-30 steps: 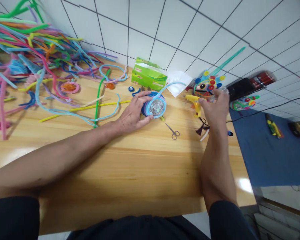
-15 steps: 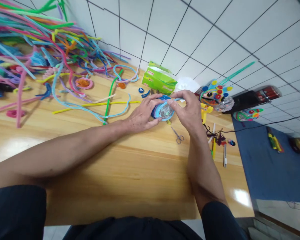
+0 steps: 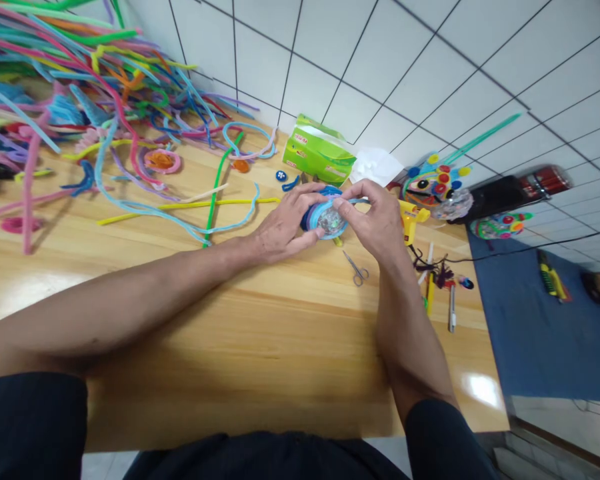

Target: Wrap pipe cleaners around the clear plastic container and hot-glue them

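Note:
Above the table, my left hand (image 3: 286, 225) is wrapped round the side of a small rounded craft piece (image 3: 332, 221) wound with blue and purple pipe cleaners. Its end facing me is clear and shiny, like the bottom of a plastic bottle. Thumb and fingers of my right hand (image 3: 373, 217) pinch a light blue pipe cleaner (image 3: 359, 200) against the upper rim of the piece. The far side of the piece is hidden by my fingers. Small scissors (image 3: 355, 269) lie just below my right hand.
A heap of coloured pipe cleaners (image 3: 105, 73) covers the back left. Behind my hands stands a green tissue pack (image 3: 317, 150). To the right are a yellow glue gun (image 3: 411, 220), decorated craft figures (image 3: 433, 183), a dark bottle (image 3: 500, 200), a cutter knife (image 3: 452, 308) and a black cable (image 3: 530, 248).
The view has shifted slightly. Both hands stay on the craft piece, with the right fingers still pinching the light blue pipe cleaner at its rim.

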The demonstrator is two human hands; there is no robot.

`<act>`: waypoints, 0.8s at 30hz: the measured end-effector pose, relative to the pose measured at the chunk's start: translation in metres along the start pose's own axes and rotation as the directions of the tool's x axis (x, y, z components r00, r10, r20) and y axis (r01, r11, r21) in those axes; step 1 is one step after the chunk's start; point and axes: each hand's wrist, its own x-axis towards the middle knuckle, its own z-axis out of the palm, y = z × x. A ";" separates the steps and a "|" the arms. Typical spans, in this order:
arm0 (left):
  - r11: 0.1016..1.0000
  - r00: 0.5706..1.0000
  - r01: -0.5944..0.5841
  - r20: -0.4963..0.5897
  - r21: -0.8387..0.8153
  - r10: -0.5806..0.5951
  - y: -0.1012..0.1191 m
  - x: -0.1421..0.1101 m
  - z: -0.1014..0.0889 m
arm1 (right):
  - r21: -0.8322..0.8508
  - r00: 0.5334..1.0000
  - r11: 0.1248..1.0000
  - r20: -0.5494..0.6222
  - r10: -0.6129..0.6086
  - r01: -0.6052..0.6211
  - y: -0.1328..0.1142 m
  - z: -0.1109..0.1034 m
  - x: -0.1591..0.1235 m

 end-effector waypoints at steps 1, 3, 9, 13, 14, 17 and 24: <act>1.000 1.000 0.002 -0.004 -0.006 -0.002 0.000 0.000 0.000 | 0.005 1.000 1.000 0.001 0.002 -0.002 0.000 0.000 0.000; 1.000 1.000 0.010 -0.021 -0.014 -0.011 -0.001 0.001 0.000 | 0.009 1.000 1.000 0.000 0.004 -0.004 -0.001 0.000 0.000; 1.000 1.000 0.019 -0.025 0.006 -0.019 -0.005 0.001 0.004 | 0.003 1.000 1.000 -0.008 0.010 -0.010 -0.003 0.000 -0.001; 1.000 1.000 0.025 -0.016 0.011 -0.024 -0.002 0.001 0.002 | -0.004 1.000 1.000 0.005 0.017 -0.017 -0.001 -0.001 -0.001; 0.999 0.999 0.036 -0.007 0.008 -0.036 -0.002 0.001 0.001 | -0.007 1.000 1.000 0.006 0.022 -0.021 -0.001 -0.001 -0.001; 0.999 0.999 0.051 0.010 -0.008 -0.051 0.000 0.001 -0.001 | -0.005 0.999 0.999 0.006 0.032 -0.032 0.000 0.000 -0.001; 0.997 0.998 -0.068 -0.010 0.035 0.069 -0.006 -0.001 0.004 | -0.021 0.999 0.999 0.000 0.049 -0.049 -0.001 0.001 -0.001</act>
